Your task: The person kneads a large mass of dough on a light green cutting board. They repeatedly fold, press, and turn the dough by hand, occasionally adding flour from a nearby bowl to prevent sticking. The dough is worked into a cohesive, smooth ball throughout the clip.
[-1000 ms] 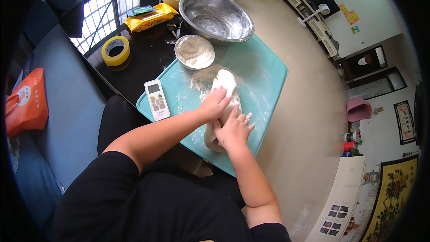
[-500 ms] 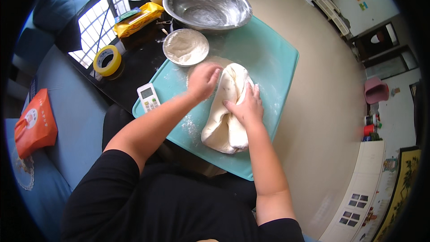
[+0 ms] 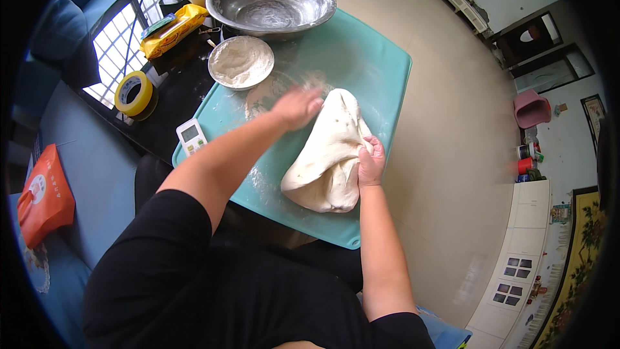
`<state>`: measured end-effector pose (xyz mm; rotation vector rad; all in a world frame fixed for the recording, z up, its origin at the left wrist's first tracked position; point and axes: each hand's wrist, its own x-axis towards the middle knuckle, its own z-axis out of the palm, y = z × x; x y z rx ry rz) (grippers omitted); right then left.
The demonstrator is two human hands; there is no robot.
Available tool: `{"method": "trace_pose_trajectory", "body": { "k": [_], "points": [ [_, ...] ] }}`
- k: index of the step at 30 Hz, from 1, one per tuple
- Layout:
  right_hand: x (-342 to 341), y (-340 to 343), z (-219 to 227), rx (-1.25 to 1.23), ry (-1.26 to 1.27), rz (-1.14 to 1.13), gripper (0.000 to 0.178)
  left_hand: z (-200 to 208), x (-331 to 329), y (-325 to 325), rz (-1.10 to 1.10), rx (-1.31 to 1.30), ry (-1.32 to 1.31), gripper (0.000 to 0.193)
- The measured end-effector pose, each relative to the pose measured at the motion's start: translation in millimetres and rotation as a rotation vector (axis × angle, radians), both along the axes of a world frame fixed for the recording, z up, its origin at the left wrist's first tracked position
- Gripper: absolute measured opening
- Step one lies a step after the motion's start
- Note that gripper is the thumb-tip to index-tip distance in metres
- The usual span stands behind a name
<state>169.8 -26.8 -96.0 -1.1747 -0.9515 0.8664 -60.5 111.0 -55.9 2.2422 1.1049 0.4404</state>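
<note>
One folded lump of dough (image 3: 328, 158) lies on the teal board (image 3: 371, 48), probably heavy and soft, best gathered by its thick edges. The right hand (image 3: 371, 163) pinches its right side; the left hand (image 3: 299, 107), beside its far end, blurs beyond telling.

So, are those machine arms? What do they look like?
No, they are a person's bare forearms, with no cables visible. The plain black fabric top has short black sleeves. Left grip and right grip are human hands without gloves; I see no watch or bracelet. The left is blurred, hiding small details.
</note>
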Motion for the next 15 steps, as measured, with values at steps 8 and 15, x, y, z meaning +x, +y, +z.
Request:
{"method": "trace_pose_trajectory", "body": {
  "k": [8,15],
  "points": [
    [-23.3,-11.7,35.1,-0.253,-0.410,-0.250,0.048,9.4,3.7,-109.6,0.158,-0.605,-0.792,0.077],
    [-82.5,-24.3,70.5,-0.448,-0.387,-0.243,0.069,24.3,-14.5,-119.5,0.489,-0.880,-0.913,0.071]
  ]
}}
